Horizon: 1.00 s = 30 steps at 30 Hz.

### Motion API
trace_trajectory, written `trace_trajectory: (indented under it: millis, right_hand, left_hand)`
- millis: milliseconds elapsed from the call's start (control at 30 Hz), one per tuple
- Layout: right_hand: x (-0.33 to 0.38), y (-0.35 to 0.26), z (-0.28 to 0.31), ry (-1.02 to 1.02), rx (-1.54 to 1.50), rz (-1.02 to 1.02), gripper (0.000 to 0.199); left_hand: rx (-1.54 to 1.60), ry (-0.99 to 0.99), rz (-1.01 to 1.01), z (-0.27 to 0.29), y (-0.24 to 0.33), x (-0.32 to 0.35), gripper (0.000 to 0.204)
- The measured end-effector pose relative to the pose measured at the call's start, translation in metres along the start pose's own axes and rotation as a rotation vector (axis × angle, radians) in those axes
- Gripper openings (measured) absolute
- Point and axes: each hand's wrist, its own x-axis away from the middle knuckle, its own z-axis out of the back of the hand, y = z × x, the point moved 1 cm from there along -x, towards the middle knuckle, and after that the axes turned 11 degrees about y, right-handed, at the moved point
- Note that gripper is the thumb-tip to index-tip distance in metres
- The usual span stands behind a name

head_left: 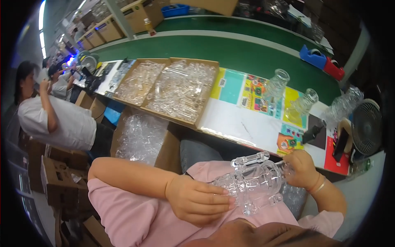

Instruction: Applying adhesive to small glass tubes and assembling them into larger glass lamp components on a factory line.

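I have the left hand (pixel 201 201) wrapped around the narrow end of a clear ribbed plastic vessel (pixel 258 181), just in front of the pink shirt (pixel 131 214). The right hand's (pixel 301 168) fingers curl at its wide rim; from here I can't quite tell whether they grip anything. Beyond them, three clear vessels (pixel 276 84) sit on the table (pixel 230 131); beyond the left fingers lies a cardboard tray (pixel 170 119) of clear pieces.

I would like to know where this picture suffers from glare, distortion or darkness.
Head view: the ceiling lights burn out to white; head view: glints on the held clear piece confuse its outline; head view: edges of the green table bow, and the corners go black.
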Motion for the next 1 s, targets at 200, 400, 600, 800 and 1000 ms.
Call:
trace_trajectory:
  millis: [200,400,600,800,1000]
  right_hand:
    - [0.029,0.018,-0.035,-0.108,-0.089,-0.122,0.039]
    - [0.027,0.030,-0.066,-0.209,-0.095,-0.193,0.037]
    - [-0.034,0.016,-0.099,-0.206,-0.192,-0.241,0.032]
    - [-0.182,0.031,-0.131,0.244,-0.286,-0.329,0.032]
    - [-0.330,0.115,-0.184,0.298,0.140,-0.472,0.056]
  left_hand:
    - [0.189,0.088,0.219,-0.030,-0.011,0.022,0.024]
    - [0.180,0.105,0.298,-0.026,-0.023,0.054,0.022]
    - [0.104,0.071,0.348,0.039,-0.055,0.062,0.034]
    - [-0.689,1.291,0.406,0.166,-0.134,0.113,0.072]
    - [-0.927,0.435,1.119,0.087,-0.148,0.193,0.056]
